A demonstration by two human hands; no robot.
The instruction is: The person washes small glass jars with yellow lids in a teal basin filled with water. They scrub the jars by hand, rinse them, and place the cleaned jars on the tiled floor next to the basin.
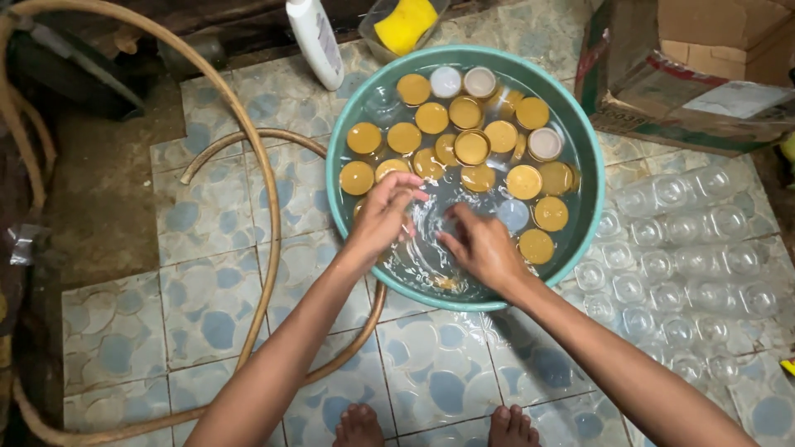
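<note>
A teal round basin [590, 149] full of water sits on the tiled floor. Several small jars with golden lids [432, 117] float in it, and a few jars with pale lids [545, 143] among them. My left hand [383, 214] is curled over the water at the basin's near left. My right hand [481, 245] dips into the water at the near middle. Both seem to work a clear object between them, blurred by splashing water; I cannot tell what it is.
Rows of clear glass jars [679, 248] lie on the floor to the right. A tan hose [263, 207] loops at the left. Behind the basin stand a white bottle [316, 41], a container with a yellow sponge [406, 23] and a cardboard box [696, 74]. My bare feet [431, 426] are below.
</note>
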